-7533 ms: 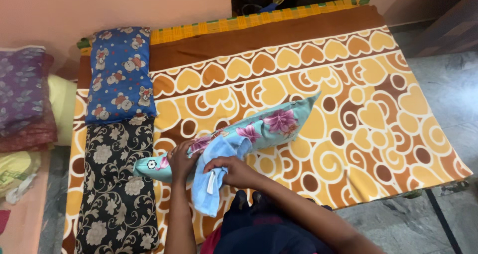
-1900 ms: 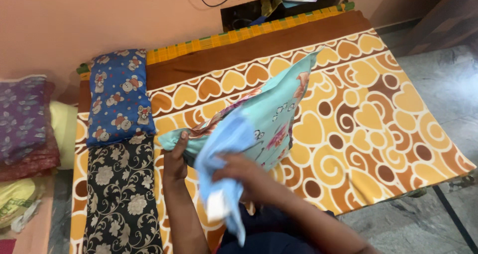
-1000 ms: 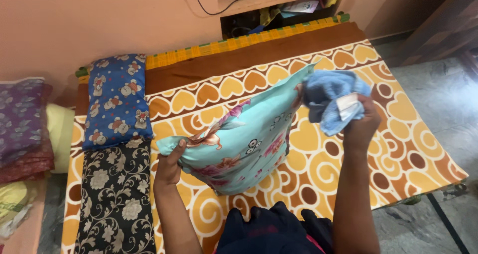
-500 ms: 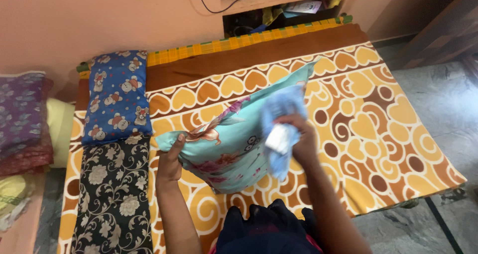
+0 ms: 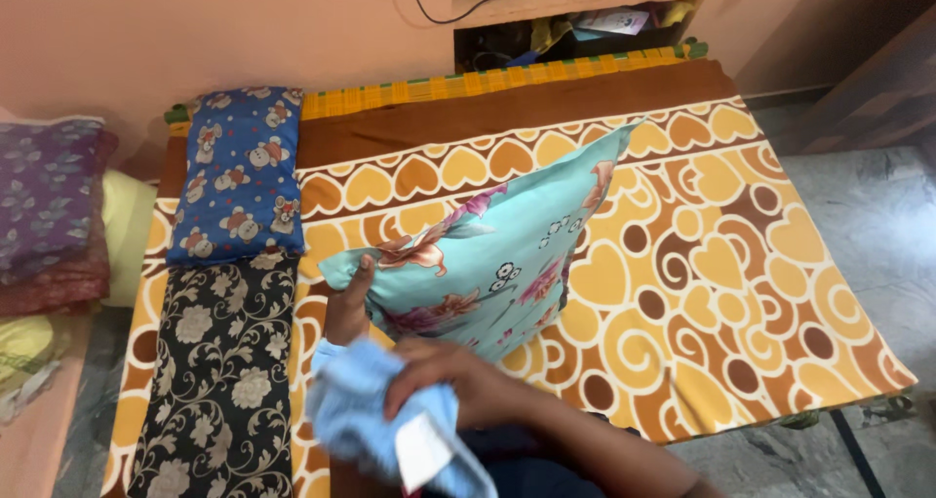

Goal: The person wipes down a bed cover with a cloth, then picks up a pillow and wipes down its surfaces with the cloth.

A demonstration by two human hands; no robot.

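A turquoise pillow with pink flowers [image 5: 507, 254] is held up on edge over the orange patterned bedsheet [image 5: 741, 264]. My left hand [image 5: 348, 308] grips its near left corner, thumb up against the fabric. My right hand [image 5: 444, 381] sits low in front of the pillow, closed on a bunched light blue cloth [image 5: 366, 420] with a white tag hanging from it. The cloth lies partly across my left forearm.
A blue cartoon-print pillow [image 5: 239, 176] and a black floral pillow [image 5: 219, 381] lie in a row along the bed's left side. Purple and yellow bedding [image 5: 49, 215] is stacked off the left edge. A shelf with clutter [image 5: 575, 20] stands behind the bed; grey floor lies to the right.
My right hand has swept the light blue cloth from the pillow's far right corner down along it to the near left, by my left forearm. The pillow stays upright in my left hand.
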